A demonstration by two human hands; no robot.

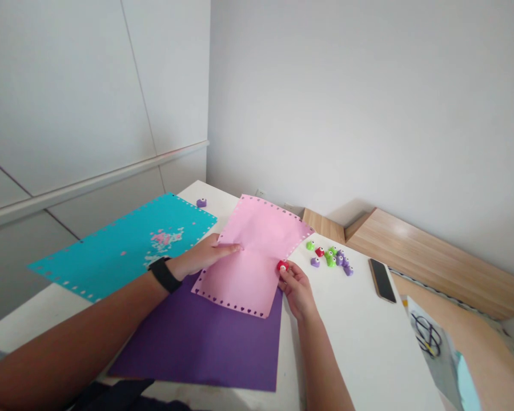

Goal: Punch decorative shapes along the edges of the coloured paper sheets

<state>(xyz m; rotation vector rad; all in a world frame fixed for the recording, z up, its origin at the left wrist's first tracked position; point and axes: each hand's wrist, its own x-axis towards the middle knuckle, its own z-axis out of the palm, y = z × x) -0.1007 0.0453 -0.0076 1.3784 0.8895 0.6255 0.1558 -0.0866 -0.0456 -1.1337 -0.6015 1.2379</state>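
Observation:
A pink sheet of paper (257,228) with small shapes punched along its edges is held raised over a purple sheet (214,342). My left hand (209,254), a black band on its wrist, pinches the pink sheet at its left side with the thumb on top. At the sheet's right edge, my right hand (297,288) grips a red craft punch (282,266), its thumb on the punch's top. The right edge below the punch shows no holes that I can make out. To the left lies a blue sheet (111,251), its edges punched too, with pink and pale paper bits (165,238) scattered on it.
Several green, purple and red punches (332,258) lie in a group on the white table (346,337), right of the pink sheet. A lone purple punch (201,202) sits at the back left. A phone (382,280) rests near the right edge. Walls stand behind and left.

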